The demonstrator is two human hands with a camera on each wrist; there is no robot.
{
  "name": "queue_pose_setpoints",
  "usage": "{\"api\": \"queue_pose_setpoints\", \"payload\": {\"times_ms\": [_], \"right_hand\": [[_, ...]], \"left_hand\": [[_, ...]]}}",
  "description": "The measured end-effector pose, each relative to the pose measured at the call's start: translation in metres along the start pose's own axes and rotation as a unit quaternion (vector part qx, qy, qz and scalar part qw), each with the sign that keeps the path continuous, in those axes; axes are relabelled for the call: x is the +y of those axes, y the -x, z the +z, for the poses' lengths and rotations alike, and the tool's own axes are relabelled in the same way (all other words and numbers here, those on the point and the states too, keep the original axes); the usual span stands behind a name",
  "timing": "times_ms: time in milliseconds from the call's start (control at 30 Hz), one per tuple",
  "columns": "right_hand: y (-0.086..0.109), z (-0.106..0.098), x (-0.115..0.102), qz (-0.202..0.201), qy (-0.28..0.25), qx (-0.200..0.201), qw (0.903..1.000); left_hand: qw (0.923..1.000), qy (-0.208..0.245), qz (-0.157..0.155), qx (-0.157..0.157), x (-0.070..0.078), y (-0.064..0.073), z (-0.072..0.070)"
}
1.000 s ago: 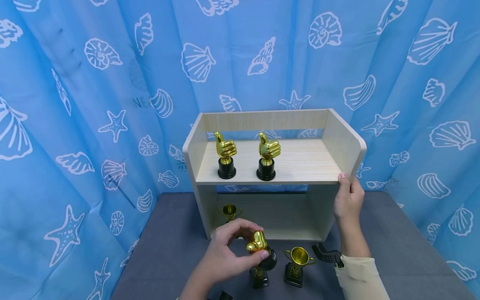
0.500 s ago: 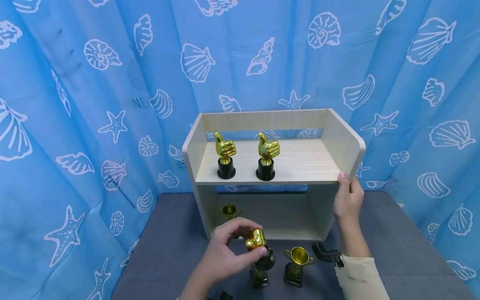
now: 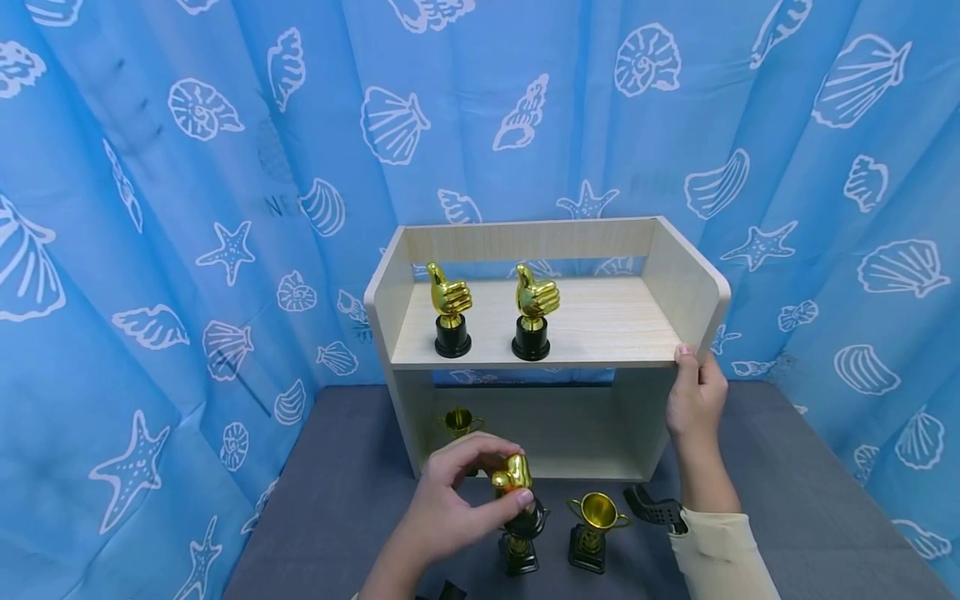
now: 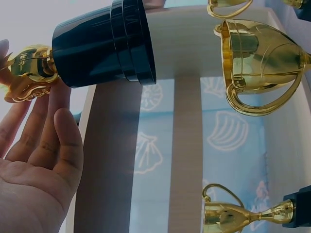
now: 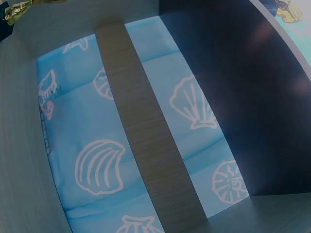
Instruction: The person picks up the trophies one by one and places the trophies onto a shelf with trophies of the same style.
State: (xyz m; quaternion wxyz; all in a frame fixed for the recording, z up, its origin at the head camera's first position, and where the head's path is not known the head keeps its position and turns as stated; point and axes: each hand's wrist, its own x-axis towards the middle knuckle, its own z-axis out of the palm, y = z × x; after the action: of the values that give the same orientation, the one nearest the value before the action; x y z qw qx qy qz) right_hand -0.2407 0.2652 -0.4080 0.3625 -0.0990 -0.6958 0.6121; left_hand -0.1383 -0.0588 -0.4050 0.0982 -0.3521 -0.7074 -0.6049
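My left hand [image 3: 457,500] holds a gold thumbs-up trophy [image 3: 513,473] by its gold top, in front of the shelf's lower opening. The trophy's round black base [image 4: 102,43] shows large in the left wrist view. Beneath it on the table stands a trophy with a square black base [image 3: 519,557], its upper part hidden by what I hold. My right hand [image 3: 696,404] grips the right side of the two-tier wooden shelf [image 3: 600,325], thumb at the front edge of the upper board. Two more thumbs-up trophies, one at left [image 3: 452,312] and one near the middle [image 3: 534,312], stand upright on the upper tier.
To the right of the held trophy, a gold two-handled cup trophy [image 3: 597,512] stands on the grey table [image 3: 315,500]. Another cup trophy [image 3: 459,419] is at the left of the lower tier, partly behind my hand. A blue shell-print curtain [image 3: 247,167] hangs behind.
My left hand has lifted slightly, and the held trophy has shifted a little up and to the left. The right hand has kept its hold on the shelf.
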Motion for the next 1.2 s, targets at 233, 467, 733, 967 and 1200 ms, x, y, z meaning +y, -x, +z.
{"api": "queue_pose_setpoints", "payload": {"times_ms": [233, 467, 733, 967, 1200], "right_hand": [[-0.0003, 0.0003, -0.0002, -0.002, 0.005, 0.003, 1.0000], [-0.0003, -0.0001, 0.0001, -0.002, 0.005, 0.000, 1.0000], [0.0005, -0.0014, 0.0010, 0.004, -0.005, -0.010, 0.9999], [0.0005, -0.0016, 0.0006, -0.001, -0.005, -0.010, 0.9999], [0.0012, -0.0008, -0.0003, -0.007, 0.011, 0.007, 0.9999]], "left_hand": [[1.0000, 0.002, 0.007, 0.000, -0.0009, -0.0011, 0.0004], [1.0000, 0.005, -0.004, -0.001, -0.0018, -0.0011, 0.0012], [1.0000, 0.006, -0.001, 0.001, -0.0035, -0.0007, 0.0021], [1.0000, 0.003, -0.007, 0.004, -0.0016, -0.0016, 0.0023], [1.0000, 0.000, -0.007, 0.006, -0.0011, -0.0044, 0.0022]]}}
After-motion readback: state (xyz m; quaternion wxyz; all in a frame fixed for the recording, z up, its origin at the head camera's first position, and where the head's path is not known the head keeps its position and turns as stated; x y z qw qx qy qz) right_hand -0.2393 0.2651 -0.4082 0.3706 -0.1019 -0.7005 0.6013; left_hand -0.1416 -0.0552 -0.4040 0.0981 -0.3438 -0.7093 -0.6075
